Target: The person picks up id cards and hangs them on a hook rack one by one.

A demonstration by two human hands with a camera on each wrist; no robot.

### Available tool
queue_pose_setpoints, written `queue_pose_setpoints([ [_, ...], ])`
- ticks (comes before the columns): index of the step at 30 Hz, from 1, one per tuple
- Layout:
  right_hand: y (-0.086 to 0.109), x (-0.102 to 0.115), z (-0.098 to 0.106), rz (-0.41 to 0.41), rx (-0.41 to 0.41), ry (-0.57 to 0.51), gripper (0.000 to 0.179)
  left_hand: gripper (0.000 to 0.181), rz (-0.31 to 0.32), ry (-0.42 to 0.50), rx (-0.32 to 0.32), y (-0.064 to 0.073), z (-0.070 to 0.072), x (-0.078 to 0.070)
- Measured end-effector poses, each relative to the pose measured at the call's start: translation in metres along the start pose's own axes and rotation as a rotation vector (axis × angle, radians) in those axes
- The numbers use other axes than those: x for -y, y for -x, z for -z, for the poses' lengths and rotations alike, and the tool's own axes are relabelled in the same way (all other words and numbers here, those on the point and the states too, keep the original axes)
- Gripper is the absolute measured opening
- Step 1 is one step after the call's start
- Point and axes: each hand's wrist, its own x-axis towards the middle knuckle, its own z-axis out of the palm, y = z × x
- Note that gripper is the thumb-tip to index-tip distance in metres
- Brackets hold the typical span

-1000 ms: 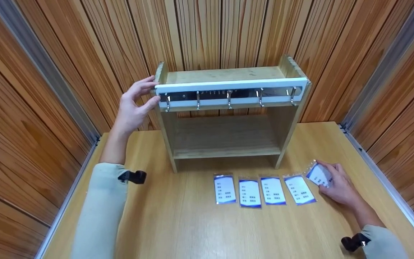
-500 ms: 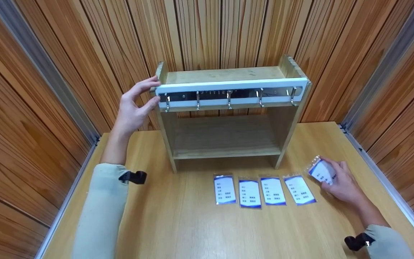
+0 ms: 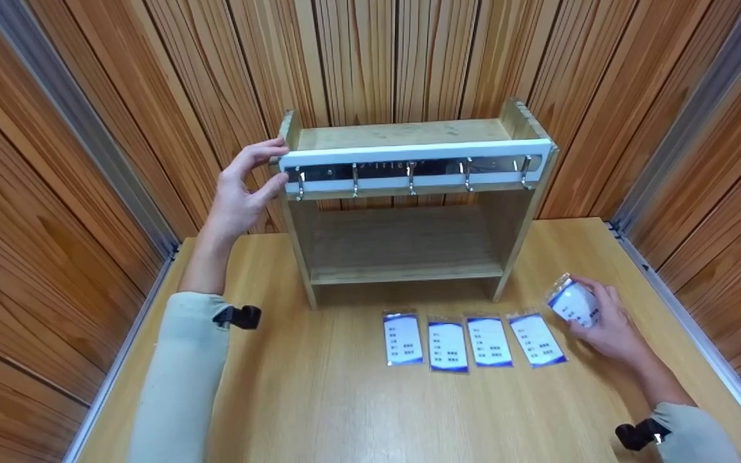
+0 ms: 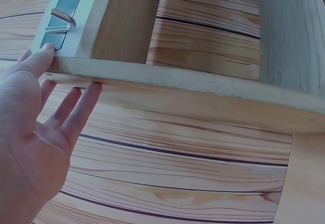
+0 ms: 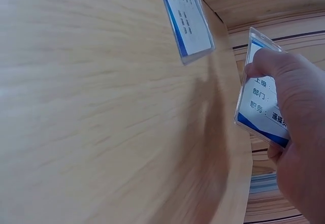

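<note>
My right hand pinches an ID badge in a clear plastic sleeve, raised over the table's right side. The right wrist view shows the thumb across the badge's printed white face with blue corners. At the upper left corner of a small wooden shelf, my left hand grips the side panel. Its thumb presses the front by the end of the hook rail, while the fingers lie against the panel's outer side. That rail is white with a shiny metal strip and several hooks.
Several more badges lie in a row before the shelf, from the leftmost badge to the tilted rightmost badge. The shelf stands at the back of the table, against a wood-panelled wall. Panelled walls also rise at both sides.
The right hand has lifted the badge slightly up and away from the row, its top edge rising. My left hand stays on the shelf corner with barely any shift.
</note>
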Motion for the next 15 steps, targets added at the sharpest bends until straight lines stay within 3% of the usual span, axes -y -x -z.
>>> queue_pose_setpoints([
  [9,-0.002,0.017,-0.002,0.036,-0.056,-0.096,0.091,0.036,-0.002,0.003,0.004,0.0,0.0,0.0],
  [15,-0.003,0.029,-0.004,0.054,-0.047,-0.072,0.092,0.037,0.003,0.006,0.004,0.0,0.0,0.0],
])
